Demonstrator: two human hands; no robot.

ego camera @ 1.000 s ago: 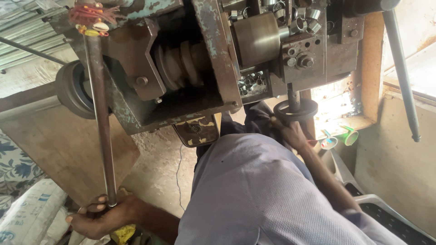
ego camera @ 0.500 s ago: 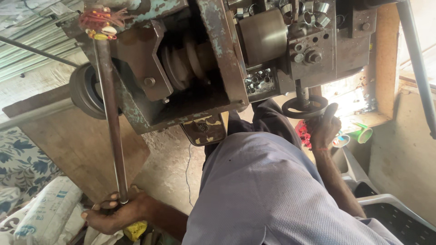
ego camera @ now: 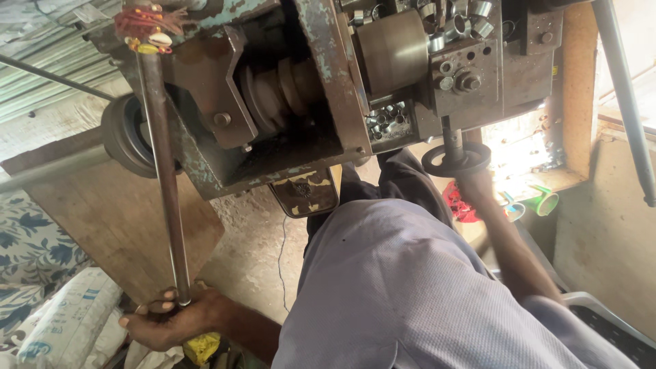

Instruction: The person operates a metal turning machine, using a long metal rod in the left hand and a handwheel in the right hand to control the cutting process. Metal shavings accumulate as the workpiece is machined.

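Your left hand point(ego camera: 171, 321) grips lever rod's point(ego camera: 164, 178) end — for leverage | right hand point(ego camera: 475, 184) under handwheel point(ego camera: 456, 159) — grip unclear.

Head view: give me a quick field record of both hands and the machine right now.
left hand: gripping the lower end of the long metal lever
right hand: on the small black handwheel
machine: worn green-painted metal, pulley exposed
tray: short metal rings piled inside
lever top: red tassel and beads
floor: white sack at left
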